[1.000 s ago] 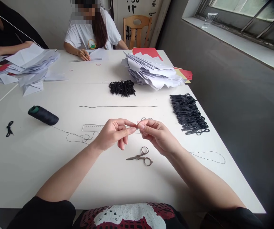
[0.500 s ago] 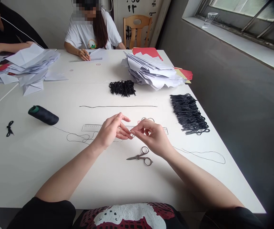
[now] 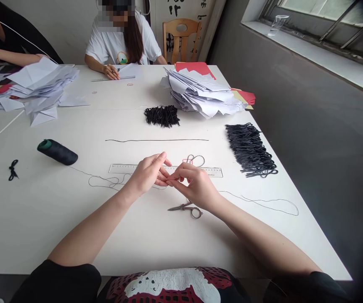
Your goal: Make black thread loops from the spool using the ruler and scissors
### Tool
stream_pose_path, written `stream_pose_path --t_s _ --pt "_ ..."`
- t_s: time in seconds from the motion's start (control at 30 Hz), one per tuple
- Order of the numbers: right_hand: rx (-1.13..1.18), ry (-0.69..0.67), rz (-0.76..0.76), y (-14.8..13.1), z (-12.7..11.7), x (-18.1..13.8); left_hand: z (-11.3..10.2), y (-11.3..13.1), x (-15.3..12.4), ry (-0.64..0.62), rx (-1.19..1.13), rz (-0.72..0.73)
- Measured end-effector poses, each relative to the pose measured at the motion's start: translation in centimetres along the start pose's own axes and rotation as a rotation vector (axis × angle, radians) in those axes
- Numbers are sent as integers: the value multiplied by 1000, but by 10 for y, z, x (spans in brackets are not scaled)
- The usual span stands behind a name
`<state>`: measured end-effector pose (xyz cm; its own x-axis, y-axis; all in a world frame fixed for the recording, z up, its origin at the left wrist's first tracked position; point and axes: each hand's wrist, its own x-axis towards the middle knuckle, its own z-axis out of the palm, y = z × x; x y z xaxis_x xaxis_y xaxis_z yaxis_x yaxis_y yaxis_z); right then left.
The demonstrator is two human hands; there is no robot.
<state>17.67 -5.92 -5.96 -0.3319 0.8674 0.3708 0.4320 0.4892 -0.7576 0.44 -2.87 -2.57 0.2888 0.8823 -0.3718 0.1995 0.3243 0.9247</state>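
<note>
My left hand [image 3: 148, 173] and my right hand [image 3: 194, 185] meet just above the white table [image 3: 26, 219], fingertips touching. Both pinch a thin black thread [image 3: 257, 201] that trails off to the right and also left toward a black spool [image 3: 57, 152]. A clear ruler [image 3: 127, 168] lies just beyond my hands. Small scissors [image 3: 187, 208] lie on the table under my right wrist. A looped piece of thread [image 3: 197, 160] rests on the ruler's far side.
A row of finished black loops [image 3: 249, 149] lies at the right, a black bundle [image 3: 162, 116] further back, a straight thread [image 3: 156, 140] between. Paper stacks [image 3: 200, 94] [image 3: 39, 88] sit at the back, where two other people work. A small knotted loop [image 3: 12, 169] lies at the left.
Both hands have dropped lower and moved slightly left; the right hand now covers part of the scissors. The loose thread at the right has been drawn further along the table.
</note>
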Motion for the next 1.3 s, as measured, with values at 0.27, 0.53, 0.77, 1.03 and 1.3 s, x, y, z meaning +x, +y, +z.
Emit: stream_pose_path --t_s 0.27,0.53,0.77,1.03,1.3 --pt "-251 -121 -205 3 8 -2 1 -3 1 -8 58 -31" --pt "-118 -45 -38 8 -7 7 -3 -2 7 -128 -11 -71" --pt "9 -26 22 4 -20 12 -8 -1 8 -155 -23 -69" --pt "104 160 195 6 -25 15 -9 1 4 -62 182 187" --pt "599 -80 295 -23 -19 9 19 -14 9 96 -296 385"
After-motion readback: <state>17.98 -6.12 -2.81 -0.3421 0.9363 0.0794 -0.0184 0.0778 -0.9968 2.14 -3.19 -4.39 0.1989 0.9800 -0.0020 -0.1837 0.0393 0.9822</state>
